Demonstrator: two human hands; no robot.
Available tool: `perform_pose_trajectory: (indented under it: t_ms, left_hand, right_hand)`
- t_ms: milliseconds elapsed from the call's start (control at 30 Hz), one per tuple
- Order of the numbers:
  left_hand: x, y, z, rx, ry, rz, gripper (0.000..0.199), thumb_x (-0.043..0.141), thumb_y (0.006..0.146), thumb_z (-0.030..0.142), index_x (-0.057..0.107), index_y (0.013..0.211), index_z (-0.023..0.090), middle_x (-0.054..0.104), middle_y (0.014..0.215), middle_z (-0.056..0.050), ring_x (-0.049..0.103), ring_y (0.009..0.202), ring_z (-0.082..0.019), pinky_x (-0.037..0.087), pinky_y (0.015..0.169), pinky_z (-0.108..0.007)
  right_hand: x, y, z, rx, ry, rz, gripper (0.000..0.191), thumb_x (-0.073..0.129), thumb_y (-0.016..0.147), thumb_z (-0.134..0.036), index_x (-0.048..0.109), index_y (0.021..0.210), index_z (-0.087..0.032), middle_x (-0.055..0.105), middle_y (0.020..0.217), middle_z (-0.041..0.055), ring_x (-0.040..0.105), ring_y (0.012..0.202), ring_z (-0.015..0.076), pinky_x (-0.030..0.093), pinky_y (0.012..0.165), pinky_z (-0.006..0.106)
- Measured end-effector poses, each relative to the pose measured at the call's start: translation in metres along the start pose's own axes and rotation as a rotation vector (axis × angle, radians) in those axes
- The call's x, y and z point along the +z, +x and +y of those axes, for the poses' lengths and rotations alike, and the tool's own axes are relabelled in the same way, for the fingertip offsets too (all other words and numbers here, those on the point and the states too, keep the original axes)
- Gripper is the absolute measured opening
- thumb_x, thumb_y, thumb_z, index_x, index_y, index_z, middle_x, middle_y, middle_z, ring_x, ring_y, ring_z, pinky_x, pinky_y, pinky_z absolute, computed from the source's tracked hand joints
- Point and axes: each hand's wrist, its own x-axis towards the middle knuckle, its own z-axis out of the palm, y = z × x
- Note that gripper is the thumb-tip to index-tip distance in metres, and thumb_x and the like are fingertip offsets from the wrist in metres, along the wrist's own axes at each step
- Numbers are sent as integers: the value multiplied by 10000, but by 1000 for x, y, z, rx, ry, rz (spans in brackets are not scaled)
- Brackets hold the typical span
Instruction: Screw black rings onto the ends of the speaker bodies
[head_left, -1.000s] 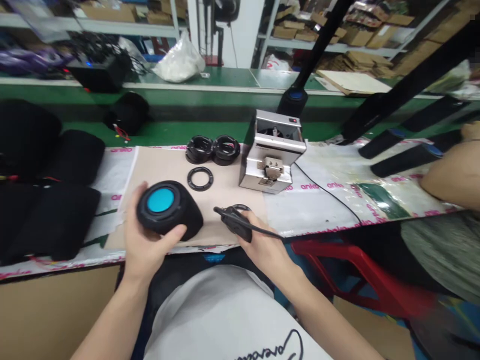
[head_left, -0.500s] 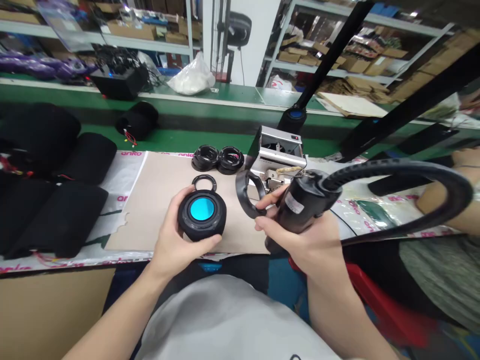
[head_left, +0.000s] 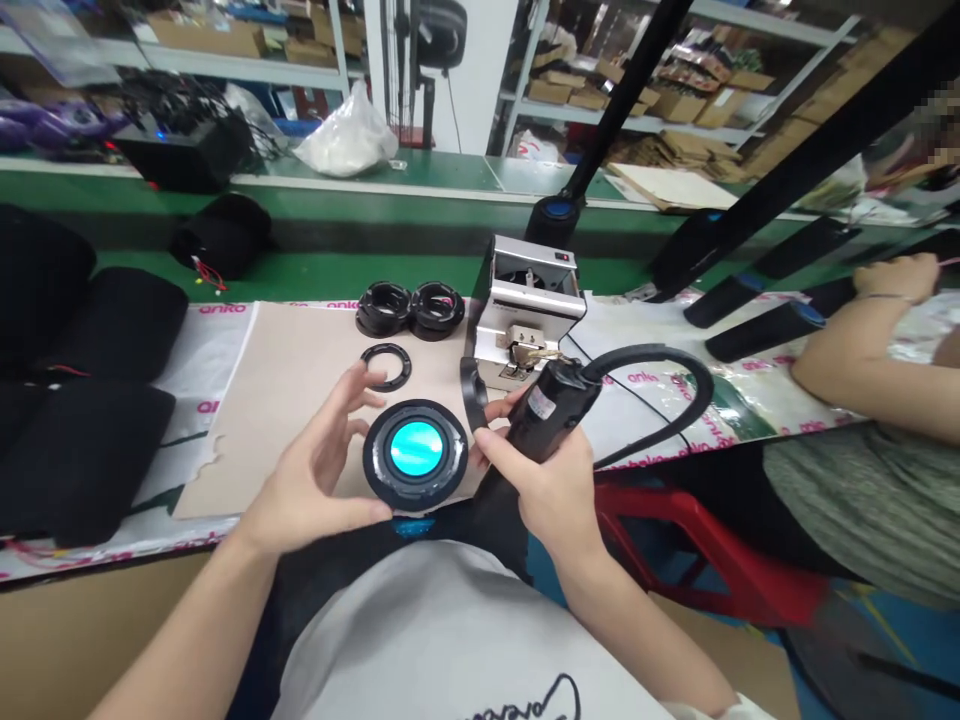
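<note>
A black fabric-covered round speaker (head_left: 376, 478) stands with its shiny blue centre facing up, near the table's front edge. My left hand (head_left: 319, 470) is open beside it, fingers spread, with the thumb tip at the speaker's lower left rim. Whether the thumb presses on it I cannot tell. My right hand (head_left: 551, 490) is wrapped round a black electric screwdriver (head_left: 551, 405) with a thick looping cord; its lower tip is hidden. Between the same hand's fingertips is a curved black ring (head_left: 472, 392). A flat black ring (head_left: 388, 367) lies just behind the speaker.
Stacked black rings (head_left: 410, 309) sit behind on the cardboard sheet (head_left: 259, 400). A silver screw feeder (head_left: 529, 290) stands close to my right hand. Black fabric cylinders (head_left: 97, 440) crowd the left side. At right are black tubes (head_left: 765, 330) and another person's arm (head_left: 847, 350).
My left hand has loosened from the speaker and spread its fingers. The speaker now shows its top more squarely. The screwdriver and curved ring in my right hand have come nearer the speaker.
</note>
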Motion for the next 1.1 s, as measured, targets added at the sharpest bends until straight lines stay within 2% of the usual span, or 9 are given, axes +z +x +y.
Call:
perform_pose_trajectory:
  t_ms: [133, 333, 500, 567, 700, 833, 900, 1000, 1100]
  left_hand:
    - [-7, 17, 2, -69, 40, -235, 1055, 1034, 697, 322, 544, 1631, 359, 558, 1679, -150, 589, 1516, -405, 543, 1229, -550]
    - [37, -1, -3, 244, 371, 146, 996, 990, 725, 296, 540, 1614, 296, 635, 1539, -140, 618, 1445, -390, 527, 1232, -567]
    - [69, -13, 3, 280, 592, 324, 1013, 974, 754, 308, 485, 1641, 304, 634, 1485, -140, 650, 1372, -384, 590, 1148, -572]
    - [68, -20, 5, 194, 589, 284, 1121, 955, 793, 332, 336, 1728, 335, 561, 1592, -164, 590, 1465, -412, 553, 1191, -614]
    - [37, -22, 8, 20, 334, -2, 1175, 885, 886, 369, 115, 1772, 420, 329, 1810, -161, 401, 1642, -438, 411, 1286, -699]
    - [3, 3, 11, -83, 169, -302, 1437, 1063, 647, 377, 158, 1761, 452, 347, 1805, -168, 476, 1595, -456, 499, 1226, -664]
    - [-1, 16, 12, -117, 125, -397, 1381, 1085, 595, 358, 309, 1736, 415, 473, 1736, -173, 555, 1538, -446, 545, 1200, -620]
    - [7, 27, 14, -107, 104, -338, 1144, 1083, 580, 357, 547, 1591, 350, 649, 1574, -149, 684, 1406, -410, 609, 1149, -531]
    - [22, 30, 16, -87, 152, -196, 1065, 1088, 546, 396, 607, 1491, 296, 704, 1476, -142, 734, 1319, -394, 642, 1095, -488]
  right_hand:
    - [-2, -4, -1, -28, -40, 26, 412, 905, 760, -277, 606, 1034, -204, 754, 920, -12, 737, 606, 140, 661, 622, 267]
    - [-11, -9, 1, -36, -15, 43, 435, 904, 786, -291, 585, 1071, -211, 752, 949, -12, 763, 609, 166, 641, 608, 272]
    - [-10, -8, 4, -40, 5, 23, 392, 903, 802, -286, 601, 1039, -207, 746, 936, -25, 753, 599, 143, 655, 615, 246]
    - [-10, -7, 5, -44, 5, 28, 382, 900, 810, -292, 604, 1036, -209, 747, 944, -23, 750, 602, 141, 662, 619, 248]
    - [-11, -6, 7, -46, 39, 16, 402, 912, 799, -284, 603, 1046, -214, 749, 950, -23, 746, 602, 137, 665, 616, 253]
    - [-10, -8, 9, -31, 51, -47, 398, 911, 799, -291, 612, 1045, -201, 761, 949, -4, 750, 610, 151, 661, 612, 273]
    - [-12, -8, 9, -35, 38, -49, 399, 912, 800, -290, 611, 1045, -199, 765, 941, -3, 749, 609, 151, 661, 620, 278]
    - [-19, -5, 6, -95, 9, -7, 384, 905, 821, -266, 611, 1060, -206, 759, 956, -11, 749, 612, 139, 644, 623, 266]
    - [-29, -1, -4, -180, 15, 13, 392, 908, 828, -236, 609, 1080, -214, 745, 978, -11, 742, 606, 139, 626, 597, 274]
